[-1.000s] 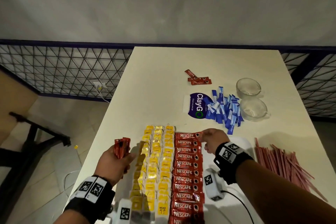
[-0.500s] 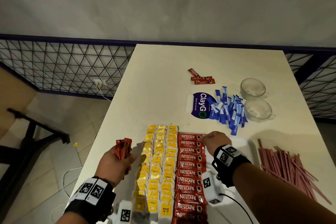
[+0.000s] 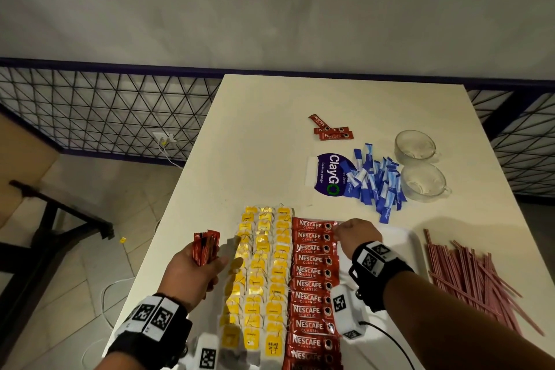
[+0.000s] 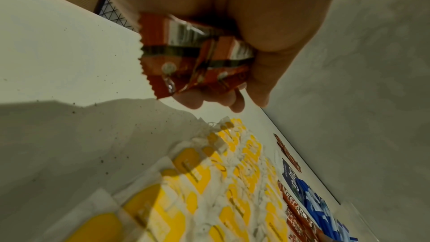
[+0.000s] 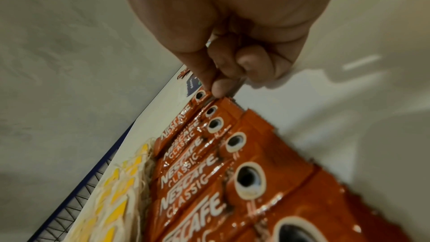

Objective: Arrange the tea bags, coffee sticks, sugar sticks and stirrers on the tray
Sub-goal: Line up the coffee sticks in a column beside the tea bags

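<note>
Since the red Nescafe coffee sticks (image 3: 313, 285) are laid crosswise in one overlapping column down the white plastic tray (image 3: 411, 242), my guess is each new one just gets tucked onto the far end so the labels all stay readable. Taking that column as the landmark: the rows of yellow-tagged paper tea bags (image 3: 261, 273) lie touching its left side, also shingled, probably for the same tidy look.

Left of the column and off the tray, the left hand (image 3: 192, 275) has its fingers curled around a spare bunch of red coffee sticks (image 3: 205, 248), held upright like a refill stack, so the other hand can pull from it.

At the far right corner of the column, the right hand (image 3: 354, 237) has thumb and forefinger pinched on the end of the farthest coffee stick (image 5: 200, 97), other fingers tucked in. Looks like it's nudging that one straight.

Right of the column, off the tray, lies a heap of thin reddish-pink stirrers (image 3: 474, 276). Beyond the column's far end are loose blue-and-white sugar sticks (image 3: 375, 180) and a few stray coffee sticks (image 3: 330, 129), none of them on the tray yet.
</note>
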Tool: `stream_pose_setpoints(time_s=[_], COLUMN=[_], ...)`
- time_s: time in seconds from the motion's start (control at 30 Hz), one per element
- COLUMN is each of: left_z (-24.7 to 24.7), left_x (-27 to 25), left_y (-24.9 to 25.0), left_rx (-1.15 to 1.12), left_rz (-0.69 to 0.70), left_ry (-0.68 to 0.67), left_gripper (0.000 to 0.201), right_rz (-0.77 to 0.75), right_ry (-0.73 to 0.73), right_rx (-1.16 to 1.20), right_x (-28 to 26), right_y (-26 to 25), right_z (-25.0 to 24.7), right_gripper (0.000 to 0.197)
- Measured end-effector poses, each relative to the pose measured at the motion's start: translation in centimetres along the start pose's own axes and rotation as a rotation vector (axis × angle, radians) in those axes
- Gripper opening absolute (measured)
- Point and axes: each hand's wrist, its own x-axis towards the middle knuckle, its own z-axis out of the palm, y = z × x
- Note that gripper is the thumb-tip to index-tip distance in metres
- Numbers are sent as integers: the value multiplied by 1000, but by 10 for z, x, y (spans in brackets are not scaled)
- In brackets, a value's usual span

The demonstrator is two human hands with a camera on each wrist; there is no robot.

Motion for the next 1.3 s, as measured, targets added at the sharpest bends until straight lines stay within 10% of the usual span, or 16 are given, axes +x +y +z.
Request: stream_pose_setpoints(time_s=[0.53, 0.8, 1.3], left_z=[2, 29, 36], left_x=[-6, -13, -6], left_y=[8, 65, 79], left_rx=[-22, 53, -274], left_rz=[9, 147, 125], left_ry=[-45, -375, -341], left_gripper=[20, 19, 46], right_rz=[-32, -653, -389], right_ry=[48, -293, -309], right_rx=[136, 275, 736], right_x=[-14, -85, -88], right_y=[-1, -51, -35], right_z=[-11, -8, -30], right_gripper=[32, 12, 8])
